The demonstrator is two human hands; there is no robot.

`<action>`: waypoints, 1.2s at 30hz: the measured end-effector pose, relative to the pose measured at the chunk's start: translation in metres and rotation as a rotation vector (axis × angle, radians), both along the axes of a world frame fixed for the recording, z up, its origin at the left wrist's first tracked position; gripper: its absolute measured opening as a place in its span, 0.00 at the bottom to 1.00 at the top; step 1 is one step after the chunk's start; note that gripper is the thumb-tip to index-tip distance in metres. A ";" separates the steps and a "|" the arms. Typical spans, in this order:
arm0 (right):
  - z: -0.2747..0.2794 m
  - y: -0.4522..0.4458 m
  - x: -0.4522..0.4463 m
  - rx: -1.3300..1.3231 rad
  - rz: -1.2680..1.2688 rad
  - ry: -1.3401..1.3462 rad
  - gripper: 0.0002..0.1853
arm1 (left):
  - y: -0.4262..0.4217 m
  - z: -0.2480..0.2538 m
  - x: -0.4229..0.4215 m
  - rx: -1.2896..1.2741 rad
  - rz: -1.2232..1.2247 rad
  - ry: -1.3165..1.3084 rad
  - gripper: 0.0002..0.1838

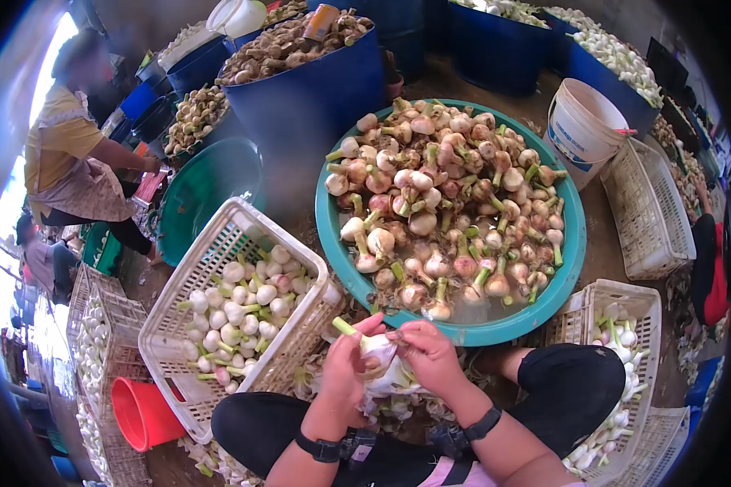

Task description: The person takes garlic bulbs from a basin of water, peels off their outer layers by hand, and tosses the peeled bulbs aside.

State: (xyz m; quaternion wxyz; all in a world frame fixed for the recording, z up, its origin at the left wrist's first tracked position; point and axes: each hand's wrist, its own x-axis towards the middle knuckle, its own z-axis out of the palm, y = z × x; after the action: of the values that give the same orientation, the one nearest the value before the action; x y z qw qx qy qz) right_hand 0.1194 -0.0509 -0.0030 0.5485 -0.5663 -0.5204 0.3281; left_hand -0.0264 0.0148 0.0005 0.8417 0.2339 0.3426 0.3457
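My left hand (349, 365) is closed around a garlic bulb (375, 347) whose green stem points up to the left. Fingers of my right hand (424, 351) pinch the bulb's right side, at its skin or roots. Beyond my hands, a round teal tub (574, 280) holds many unpeeled bulbs in murky water. To my left, peeled white garlic (244, 304) lies in a tilted white basket (161, 351). Loose peelings (398, 398) are below my hands, between my knees.
A red bucket (142, 414) stands at the lower left, a garlic-filled crate (658, 325) on the right. Farther back are a white bucket (581, 130), an upright crate (646, 211), a blue barrel (300, 109) and a green tub (211, 191). A person (77, 154) stands bent at left.
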 end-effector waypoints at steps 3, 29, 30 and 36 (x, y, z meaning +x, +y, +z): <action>0.000 0.008 0.009 0.048 -0.097 0.057 0.08 | -0.001 0.018 0.003 0.151 -0.110 0.053 0.23; 0.028 -0.007 0.005 -0.216 0.001 -0.073 0.14 | -0.009 0.001 0.020 0.291 0.423 0.478 0.08; 0.029 -0.007 0.006 -0.214 -0.002 -0.072 0.14 | -0.009 0.000 0.020 0.519 0.448 0.570 0.08; 0.022 -0.021 0.003 -0.405 0.026 -0.629 0.35 | 0.000 0.006 0.013 -0.024 0.204 0.334 0.18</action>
State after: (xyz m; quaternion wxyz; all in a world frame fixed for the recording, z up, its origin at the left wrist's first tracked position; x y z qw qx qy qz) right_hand 0.1227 -0.0721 0.0193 0.2347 -0.7299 -0.5950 0.2413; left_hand -0.0130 0.0151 0.0065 0.7363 0.2421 0.5037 0.3814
